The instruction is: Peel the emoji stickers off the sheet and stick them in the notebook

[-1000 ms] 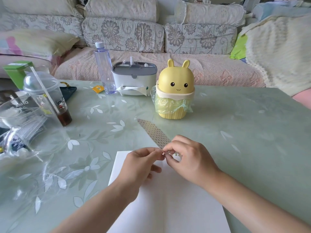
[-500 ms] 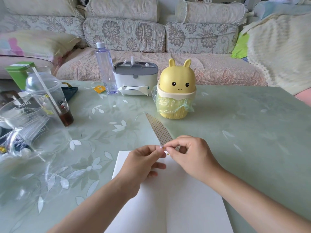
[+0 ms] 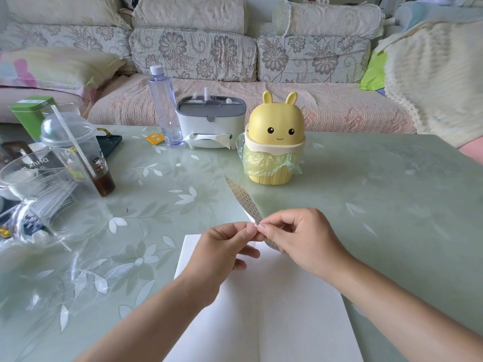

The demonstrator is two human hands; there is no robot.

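The sticker sheet point(image 3: 243, 198) is a narrow strip covered with tiny dots, and it stands tilted up and away from me. My right hand point(image 3: 295, 240) pinches its near end between thumb and forefinger. My left hand point(image 3: 222, 250) pinches at the same spot, fingertips against the right hand's. I cannot make out a single sticker between the fingers. The notebook point(image 3: 264, 309) lies open on the table below both hands, its white pages blank.
A yellow rabbit-shaped bin point(image 3: 274, 142) with a green bag stands just beyond the sheet. Behind it are a tissue box point(image 3: 209, 124) and a water bottle point(image 3: 163, 105). Plastic cups point(image 3: 75, 150) and clear wrapping crowd the left. A sofa runs behind the green table point(image 3: 366, 192).
The sticker sheet has risen from lying flat towards the bin to standing steeper. Both hands lifted slightly, still pinching together at its near end.
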